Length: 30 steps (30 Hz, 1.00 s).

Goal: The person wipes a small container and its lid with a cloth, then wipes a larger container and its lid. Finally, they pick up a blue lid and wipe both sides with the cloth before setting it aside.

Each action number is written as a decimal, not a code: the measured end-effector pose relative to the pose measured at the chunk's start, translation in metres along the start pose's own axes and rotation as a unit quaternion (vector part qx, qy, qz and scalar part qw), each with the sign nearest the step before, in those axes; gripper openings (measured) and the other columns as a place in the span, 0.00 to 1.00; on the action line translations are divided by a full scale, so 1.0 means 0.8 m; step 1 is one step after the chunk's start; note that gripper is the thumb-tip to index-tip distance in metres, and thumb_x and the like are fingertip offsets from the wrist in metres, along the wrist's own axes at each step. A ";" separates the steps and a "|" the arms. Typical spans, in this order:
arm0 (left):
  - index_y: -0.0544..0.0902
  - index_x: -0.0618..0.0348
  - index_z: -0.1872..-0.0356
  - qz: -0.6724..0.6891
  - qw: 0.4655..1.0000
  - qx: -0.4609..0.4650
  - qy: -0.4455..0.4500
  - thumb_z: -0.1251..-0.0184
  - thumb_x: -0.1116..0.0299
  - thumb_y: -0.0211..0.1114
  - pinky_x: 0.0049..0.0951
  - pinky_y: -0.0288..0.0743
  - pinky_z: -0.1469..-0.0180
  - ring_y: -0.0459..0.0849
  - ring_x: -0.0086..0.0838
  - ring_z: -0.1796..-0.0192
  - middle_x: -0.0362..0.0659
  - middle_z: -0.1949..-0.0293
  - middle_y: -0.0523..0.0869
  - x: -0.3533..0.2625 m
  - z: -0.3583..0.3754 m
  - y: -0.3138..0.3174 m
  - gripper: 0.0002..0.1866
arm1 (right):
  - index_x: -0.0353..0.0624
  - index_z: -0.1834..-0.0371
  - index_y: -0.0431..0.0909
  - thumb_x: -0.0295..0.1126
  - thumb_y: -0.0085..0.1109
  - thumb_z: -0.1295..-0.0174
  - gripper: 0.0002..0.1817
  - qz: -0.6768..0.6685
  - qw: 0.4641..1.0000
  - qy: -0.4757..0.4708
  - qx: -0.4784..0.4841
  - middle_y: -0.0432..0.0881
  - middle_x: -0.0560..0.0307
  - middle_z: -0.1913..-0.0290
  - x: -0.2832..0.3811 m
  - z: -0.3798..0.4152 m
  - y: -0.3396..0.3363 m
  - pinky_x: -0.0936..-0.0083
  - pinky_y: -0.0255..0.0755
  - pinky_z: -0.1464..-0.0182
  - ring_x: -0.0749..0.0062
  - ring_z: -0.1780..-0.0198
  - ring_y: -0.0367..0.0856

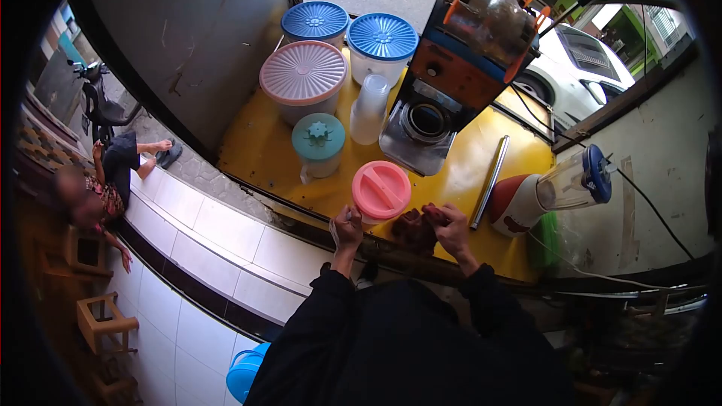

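Beside the container with the pink lid (381, 190), at its lower left, is my left hand (347, 229), closed with a thin pale strap or string hanging from it. My right hand (451, 231) is closed on a dark red cloth (415, 231), which hangs at the yellow counter's front edge, just right of the pink-lidded container. A teal-lidded container (319, 139) and a stack of clear plastic cups (370, 109) stand behind. The pink lid is on its container.
Blue-lidded tubs (315, 20), a pale pink-lidded tub (304, 73) and a cup-sealing machine (455, 68) stand at the back of the yellow counter (256, 143). A metal tube (490, 182) and blender (538, 192) are right. A person (101, 180) sits at left.
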State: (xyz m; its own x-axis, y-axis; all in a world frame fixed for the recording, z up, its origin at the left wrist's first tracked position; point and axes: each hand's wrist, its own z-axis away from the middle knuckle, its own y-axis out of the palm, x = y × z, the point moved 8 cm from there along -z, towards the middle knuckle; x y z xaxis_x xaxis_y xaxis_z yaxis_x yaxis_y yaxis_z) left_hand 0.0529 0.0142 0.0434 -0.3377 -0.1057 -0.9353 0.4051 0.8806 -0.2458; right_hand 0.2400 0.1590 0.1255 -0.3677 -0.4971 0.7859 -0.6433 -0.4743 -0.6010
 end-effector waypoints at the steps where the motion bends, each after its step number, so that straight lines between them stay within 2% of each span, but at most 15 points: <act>1: 0.67 0.64 0.83 -0.007 1.000 -0.001 0.003 0.38 0.58 0.48 0.31 0.58 0.81 0.61 0.32 0.86 0.51 0.88 0.62 -0.001 0.001 -0.002 0.20 | 0.41 0.65 0.80 0.27 0.62 0.53 0.11 -0.032 0.999 0.017 -0.015 0.74 0.54 0.71 0.003 0.001 -0.009 0.76 0.67 0.70 0.67 0.73 0.75; 2: 0.67 0.64 0.83 -0.005 1.000 -0.001 -0.003 0.38 0.58 0.48 0.31 0.58 0.81 0.61 0.32 0.86 0.51 0.88 0.62 0.001 0.004 -0.004 0.20 | 0.42 0.63 0.80 0.27 0.61 0.52 0.11 -0.065 0.997 0.037 -0.031 0.75 0.54 0.70 0.006 0.006 -0.015 0.78 0.67 0.70 0.69 0.73 0.75; 4: 0.67 0.62 0.83 0.003 0.999 0.026 -0.021 0.40 0.51 0.50 0.38 0.62 0.80 0.72 0.54 0.77 0.56 0.86 0.68 -0.005 -0.001 -0.003 0.23 | 0.43 0.63 0.80 0.27 0.60 0.51 0.10 -0.047 0.999 0.013 -0.006 0.75 0.54 0.70 0.044 0.000 -0.006 0.77 0.67 0.69 0.68 0.72 0.75; 5: 0.67 0.62 0.83 0.006 0.999 0.027 -0.021 0.40 0.51 0.50 0.38 0.62 0.80 0.72 0.54 0.77 0.56 0.86 0.68 -0.009 -0.002 -0.003 0.23 | 0.44 0.63 0.80 0.28 0.59 0.50 0.10 -0.032 0.999 -0.014 0.017 0.74 0.54 0.70 0.064 -0.005 0.005 0.76 0.67 0.69 0.66 0.72 0.75; 7: 0.66 0.63 0.84 0.039 0.999 0.008 0.003 0.40 0.57 0.51 0.32 0.59 0.82 0.63 0.41 0.86 0.52 0.88 0.62 -0.017 -0.004 -0.007 0.20 | 0.45 0.63 0.80 0.29 0.58 0.49 0.09 0.022 0.998 -0.024 0.053 0.74 0.54 0.70 0.084 -0.013 0.028 0.74 0.68 0.68 0.64 0.71 0.75; 12: 0.68 0.62 0.83 0.017 0.998 0.048 -0.022 0.41 0.56 0.51 0.33 0.61 0.81 0.68 0.46 0.85 0.54 0.87 0.64 -0.001 -0.004 -0.002 0.20 | 0.46 0.62 0.79 0.34 0.56 0.47 0.10 0.220 0.968 -0.040 0.118 0.73 0.52 0.71 0.094 -0.018 0.076 0.68 0.69 0.67 0.57 0.68 0.75; 14: 0.68 0.62 0.83 0.023 0.998 0.058 -0.030 0.41 0.55 0.51 0.33 0.61 0.81 0.70 0.47 0.84 0.54 0.87 0.65 0.007 0.002 0.001 0.20 | 0.46 0.62 0.79 0.32 0.56 0.48 0.10 0.200 0.972 -0.052 0.114 0.73 0.52 0.71 0.088 -0.014 0.072 0.68 0.69 0.67 0.57 0.69 0.75; 16: 0.67 0.62 0.85 -0.005 0.996 0.074 -0.040 0.42 0.53 0.51 0.41 0.64 0.78 0.74 0.53 0.77 0.56 0.86 0.70 0.009 0.001 0.003 0.22 | 0.46 0.62 0.79 0.31 0.56 0.49 0.11 0.182 0.975 -0.070 0.102 0.73 0.53 0.71 0.072 -0.010 0.062 0.68 0.69 0.68 0.57 0.69 0.75; 19: 0.67 0.62 0.85 0.003 0.996 0.087 -0.032 0.42 0.54 0.51 0.41 0.64 0.78 0.74 0.53 0.77 0.57 0.85 0.70 0.002 -0.002 0.002 0.21 | 0.48 0.62 0.78 0.29 0.56 0.53 0.12 0.128 0.987 -0.090 0.034 0.73 0.54 0.71 0.040 0.010 0.047 0.69 0.69 0.67 0.59 0.69 0.75; 21: 0.67 0.62 0.84 0.008 0.995 0.098 -0.027 0.41 0.54 0.50 0.41 0.64 0.78 0.74 0.53 0.77 0.56 0.85 0.71 0.004 0.001 0.002 0.22 | 0.47 0.62 0.79 0.27 0.58 0.55 0.14 0.202 0.979 0.002 -0.004 0.72 0.53 0.72 0.004 0.023 0.040 0.70 0.68 0.67 0.59 0.69 0.74; 23: 0.67 0.62 0.84 0.010 0.993 0.115 -0.027 0.41 0.52 0.49 0.41 0.64 0.78 0.74 0.53 0.76 0.57 0.85 0.71 0.002 -0.003 0.005 0.23 | 0.43 0.61 0.78 0.22 0.57 0.54 0.14 0.161 0.986 -0.003 -0.033 0.72 0.53 0.74 0.001 0.032 0.042 0.76 0.67 0.70 0.64 0.72 0.74; 25: 0.67 0.63 0.84 -0.005 0.990 0.136 -0.024 0.41 0.48 0.47 0.41 0.63 0.78 0.74 0.54 0.75 0.57 0.85 0.70 -0.004 -0.005 0.002 0.25 | 0.41 0.60 0.78 0.19 0.54 0.51 0.14 -0.002 0.981 0.092 -0.169 0.71 0.56 0.74 0.000 0.036 0.028 0.79 0.65 0.69 0.68 0.71 0.73; 27: 0.68 0.63 0.83 0.000 0.988 0.151 -0.033 0.41 0.45 0.45 0.41 0.63 0.78 0.73 0.55 0.75 0.57 0.85 0.70 -0.002 -0.006 0.004 0.27 | 0.39 0.58 0.77 0.18 0.50 0.47 0.13 -0.031 0.979 0.099 -0.173 0.70 0.58 0.71 0.009 0.031 0.029 0.81 0.65 0.67 0.71 0.69 0.72; 29: 0.69 0.63 0.82 -0.005 0.986 0.162 -0.035 0.41 0.44 0.44 0.40 0.63 0.77 0.73 0.56 0.74 0.57 0.84 0.70 -0.006 -0.007 0.004 0.28 | 0.40 0.56 0.76 0.19 0.51 0.48 0.15 -0.019 0.995 -0.014 -0.099 0.70 0.55 0.68 0.037 0.020 0.047 0.80 0.66 0.65 0.68 0.67 0.72; 30: 0.70 0.64 0.81 -0.007 0.985 0.168 -0.046 0.41 0.43 0.43 0.40 0.63 0.77 0.73 0.57 0.74 0.57 0.84 0.70 -0.005 -0.007 0.004 0.29 | 0.43 0.54 0.75 0.20 0.50 0.49 0.17 0.067 0.997 -0.002 -0.044 0.70 0.52 0.66 0.045 0.018 0.056 0.76 0.68 0.63 0.63 0.66 0.72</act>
State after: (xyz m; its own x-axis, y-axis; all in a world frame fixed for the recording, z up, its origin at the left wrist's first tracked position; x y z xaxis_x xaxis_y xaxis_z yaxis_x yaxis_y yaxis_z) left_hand 0.0510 0.0198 0.0480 -0.2733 -0.1726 -0.9463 0.6636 0.6784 -0.3154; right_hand 0.2073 0.1091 0.1247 -0.4517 -0.5547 0.6988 -0.6454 -0.3376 -0.6852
